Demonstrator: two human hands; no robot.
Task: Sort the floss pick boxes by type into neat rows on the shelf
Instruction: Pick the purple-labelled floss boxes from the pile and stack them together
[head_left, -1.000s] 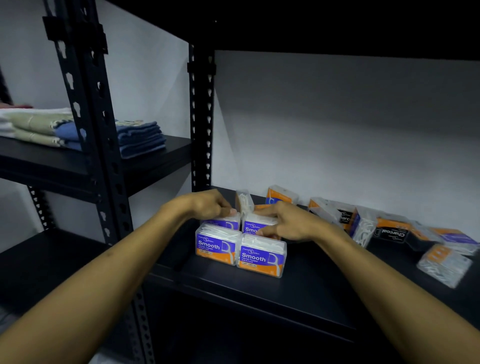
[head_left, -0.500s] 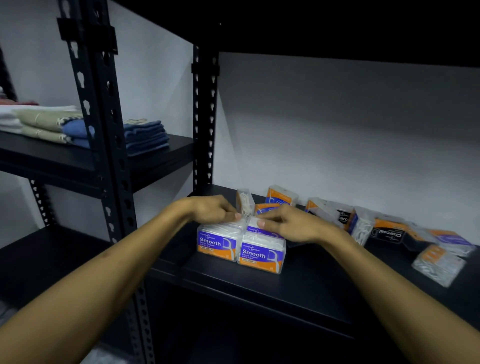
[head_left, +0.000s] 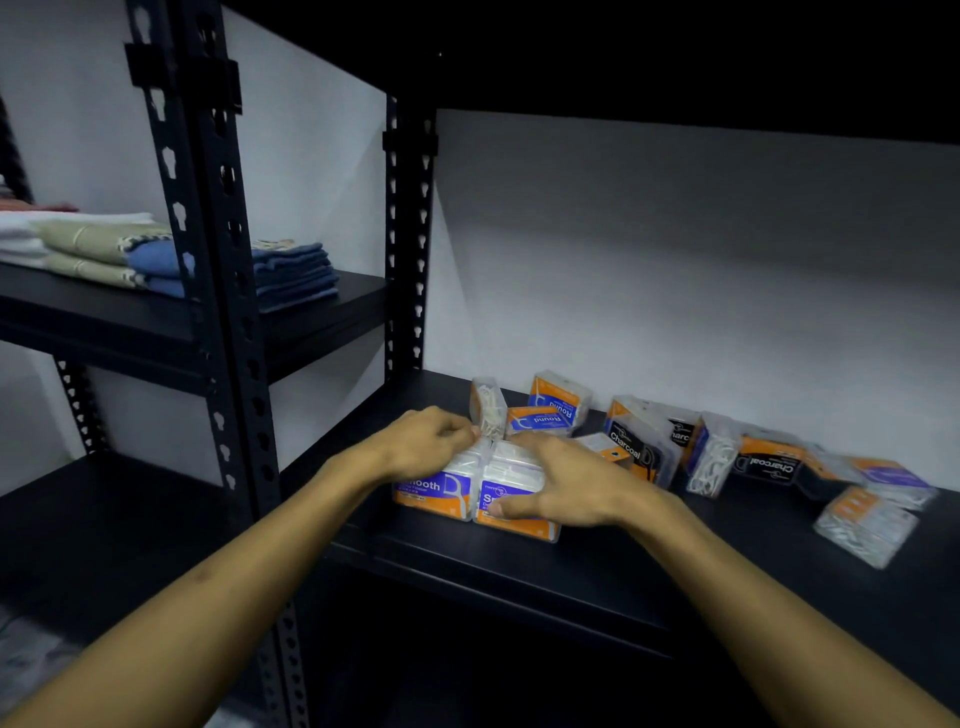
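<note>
**Shelf surface and contents**

The black shelf (head_left: 597, 566) carries floss pick boxes. Two Smooth boxes (head_left: 441, 491) stand side by side, touching, at the front edge. At 12 o'clock from them lie Round boxes (head_left: 540, 420). At 2 to 3 o'clock, Charcoal boxes (head_left: 631, 441) and further boxes lie scattered, tilted at mixed angles.

Shelf (head_left: 597, 582): two Smooth boxes (head_left: 441, 488) side by side at front left, Round boxes (head_left: 545, 421) behind, Charcoal boxes (head_left: 639, 441) scattered right.
</note>
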